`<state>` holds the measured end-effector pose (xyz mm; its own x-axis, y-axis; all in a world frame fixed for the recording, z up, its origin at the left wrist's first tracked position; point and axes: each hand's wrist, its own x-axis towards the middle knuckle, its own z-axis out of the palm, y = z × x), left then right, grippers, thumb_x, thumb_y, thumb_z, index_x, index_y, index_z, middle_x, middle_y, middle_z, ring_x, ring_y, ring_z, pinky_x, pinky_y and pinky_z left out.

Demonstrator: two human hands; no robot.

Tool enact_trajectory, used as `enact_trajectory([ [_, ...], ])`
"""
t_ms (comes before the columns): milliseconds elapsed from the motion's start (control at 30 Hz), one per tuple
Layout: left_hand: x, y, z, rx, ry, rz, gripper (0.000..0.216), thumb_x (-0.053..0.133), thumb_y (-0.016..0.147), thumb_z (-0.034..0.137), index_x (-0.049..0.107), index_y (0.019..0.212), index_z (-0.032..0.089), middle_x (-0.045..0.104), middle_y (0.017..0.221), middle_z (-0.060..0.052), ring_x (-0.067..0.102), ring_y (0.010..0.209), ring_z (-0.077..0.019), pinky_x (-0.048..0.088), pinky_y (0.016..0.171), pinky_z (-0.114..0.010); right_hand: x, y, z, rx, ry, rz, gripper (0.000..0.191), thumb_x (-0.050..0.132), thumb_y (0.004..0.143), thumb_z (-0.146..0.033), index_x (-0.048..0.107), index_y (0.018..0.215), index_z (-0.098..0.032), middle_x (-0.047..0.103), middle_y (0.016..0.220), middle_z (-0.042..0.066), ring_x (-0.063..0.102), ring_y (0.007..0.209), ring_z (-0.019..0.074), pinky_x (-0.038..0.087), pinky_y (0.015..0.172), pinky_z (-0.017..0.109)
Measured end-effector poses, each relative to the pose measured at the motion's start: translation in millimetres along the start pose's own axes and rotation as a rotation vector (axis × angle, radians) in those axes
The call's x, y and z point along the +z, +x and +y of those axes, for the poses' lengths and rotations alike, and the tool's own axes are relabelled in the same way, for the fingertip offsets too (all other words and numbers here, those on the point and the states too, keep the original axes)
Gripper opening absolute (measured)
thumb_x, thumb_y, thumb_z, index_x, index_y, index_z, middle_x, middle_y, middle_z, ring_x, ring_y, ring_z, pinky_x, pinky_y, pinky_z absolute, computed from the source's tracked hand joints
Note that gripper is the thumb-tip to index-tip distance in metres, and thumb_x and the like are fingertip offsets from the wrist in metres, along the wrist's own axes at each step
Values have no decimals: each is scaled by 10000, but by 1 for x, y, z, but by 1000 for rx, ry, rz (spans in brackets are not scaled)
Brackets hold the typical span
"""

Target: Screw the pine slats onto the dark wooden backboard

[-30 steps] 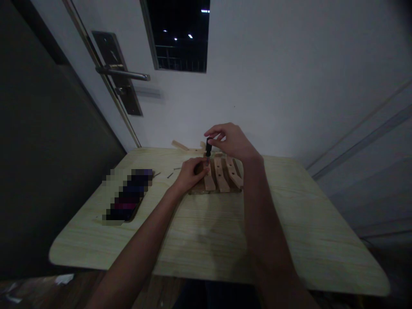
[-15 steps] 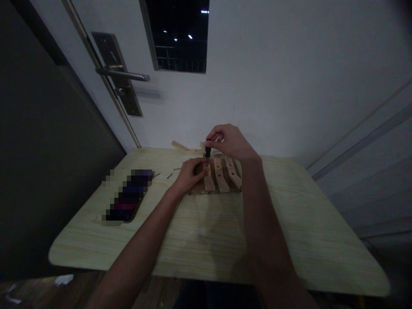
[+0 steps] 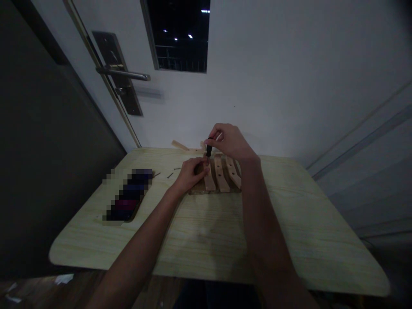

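Note:
My right hand is closed around the handle end of a small black screwdriver, held nearly upright. Its tip points down at the leftmost wooden strip. My left hand pinches the upper part of that strip, with fingertips close to the screwdriver tip. Whether a screw sits under the tip I cannot make out. Two more curved wooden strips, a middle strip and a right strip, lie alongside on a brown board. Dark holes show in both; my right wrist partly covers the right one.
Loose screws lie on the pale wooden table left of my left hand. A phone, partly pixelated, lies farther left. More wood pieces are at the back against the white door, which has a metal handle.
The screwdriver leans slightly differently, its lower end shifted a little right. My left hand keeps its place on the strip, and the other things stay where they were.

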<state>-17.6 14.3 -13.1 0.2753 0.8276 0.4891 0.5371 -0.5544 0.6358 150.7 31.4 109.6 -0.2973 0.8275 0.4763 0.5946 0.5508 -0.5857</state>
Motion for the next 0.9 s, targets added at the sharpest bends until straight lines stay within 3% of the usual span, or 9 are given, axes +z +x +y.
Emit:
enact_trajectory([
  [133,0,0,0,1,0,5,343,610,832,368,654,1121,189,711,1086,-77,648,971,-240,491,903,-384,1,2,-1,-46,38,-10,21,686,761,-151,681,766,-170,686,811,44,611,741,154,466,744,308],
  [367,1,-1,-4,14,6,2,374,612,834,368,637,1159,184,706,1092,-83,642,991,-245,489,893,-387,-1,0,5,-89,-10,-81,260,538,814,-51,748,868,-195,732,890,54,624,806,158,482,794,314],
  [533,1,0,-4,15,14,-8,366,609,834,371,639,1148,183,706,1075,-84,642,981,-247,489,885,-388,-1,-1,8,-117,52,-88,225,557,822,-104,728,932,-200,726,956,53,633,840,158,500,798,323],
  [767,1,-1,-2,22,-11,6,340,611,836,359,649,1118,172,708,1062,-86,642,962,-240,487,891,-392,-2,-1,4,-62,98,-76,69,706,769,-209,706,829,-175,676,769,32,599,741,141,462,733,297],
  [900,1,0,-3,12,-21,5,325,621,824,344,652,1101,177,710,1059,-75,647,947,-231,494,887,-377,1,0,3,-16,95,-54,177,767,711,-284,639,703,-162,594,637,-10,528,622,116,414,641,280],
])
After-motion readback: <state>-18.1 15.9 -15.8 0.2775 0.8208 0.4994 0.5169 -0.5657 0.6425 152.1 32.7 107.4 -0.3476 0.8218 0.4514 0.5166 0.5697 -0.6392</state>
